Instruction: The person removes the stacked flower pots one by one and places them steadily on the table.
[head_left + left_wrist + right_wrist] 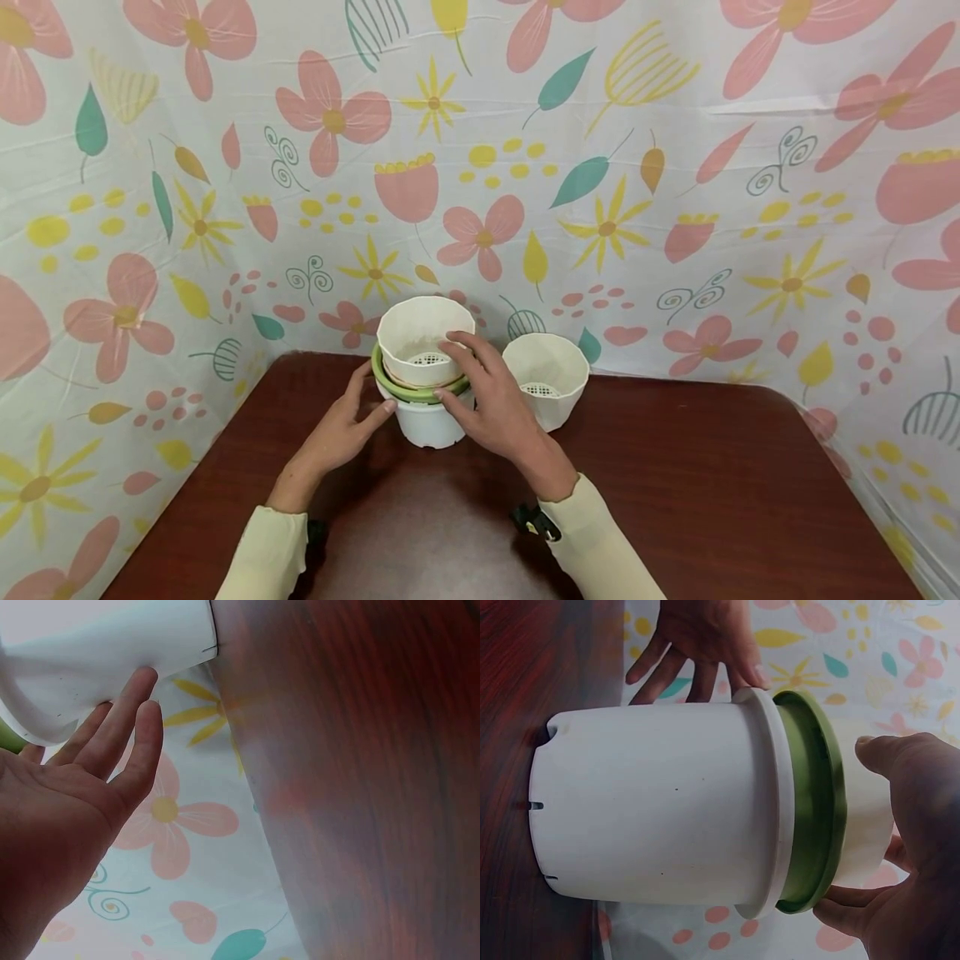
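Observation:
A white pot (431, 425) (660, 802) stands upright, with a green-rimmed pot (408, 393) (814, 802) nested in its top and a cream faceted pot (427, 329) (862, 802) set in that one. My left hand (333, 437) (67, 802) (705, 637) rests spread fingers and thumb against the left side of the stack, near the white pot's rim. My right hand (495, 404) (922, 832) pinches the cream pot from the right, its thumb low by the green rim in the head view and a finger over the cream rim. The far-side fingertips are partly hidden.
A second cream faceted pot (551, 375) stands just right of the stack, behind my right hand. The dark red-brown table (712, 492) meets a flower-patterned cloth (600, 275) along its back and left edges.

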The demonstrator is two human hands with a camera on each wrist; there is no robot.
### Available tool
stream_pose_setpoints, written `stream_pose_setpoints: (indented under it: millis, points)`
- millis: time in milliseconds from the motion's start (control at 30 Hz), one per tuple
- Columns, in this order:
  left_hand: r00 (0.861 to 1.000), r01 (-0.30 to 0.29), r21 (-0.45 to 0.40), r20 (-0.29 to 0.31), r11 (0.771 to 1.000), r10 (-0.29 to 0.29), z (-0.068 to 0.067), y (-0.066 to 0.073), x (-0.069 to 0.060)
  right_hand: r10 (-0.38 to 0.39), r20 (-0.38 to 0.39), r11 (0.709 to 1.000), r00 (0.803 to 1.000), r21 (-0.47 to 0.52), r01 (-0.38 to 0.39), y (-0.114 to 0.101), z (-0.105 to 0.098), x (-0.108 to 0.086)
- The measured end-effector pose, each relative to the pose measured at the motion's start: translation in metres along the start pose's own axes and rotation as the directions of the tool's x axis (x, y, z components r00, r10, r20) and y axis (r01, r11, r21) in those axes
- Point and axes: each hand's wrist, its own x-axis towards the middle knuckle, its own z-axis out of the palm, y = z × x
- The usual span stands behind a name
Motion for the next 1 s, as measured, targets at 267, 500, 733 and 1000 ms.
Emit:
stream_pose_setpoints:
  millis: [267,500,733,1000]
  points:
    - [1.0,0.02,-0.001,-0.001,1.0,-0.02,0.001,0.0,0.0,-0.011,-0.011,1.0,1.0,-0.008,0.011,0.001,0.002,0.001]
    - [1.0,0.003,0.003,-0.003,1.0,-0.003,0.001,-0.001,0.0,-0.027,-0.068,0.999,0.997,-0.027,0.026,0.001,0.006,0.001]
    - [1.0,-0.001,-0.002,-0.003,1.0,0.001,0.002,-0.001,0.001,0.021,-0.103,0.999,0.994,-0.031,-0.025,0.0,0.011,0.0]
    - [1.0,0.018,-0.006,0.0,1.0,-0.018,0.0,-0.001,0.0,0.062,-0.13,0.997,0.99,-0.037,-0.067,-0.002,0.013,0.0]
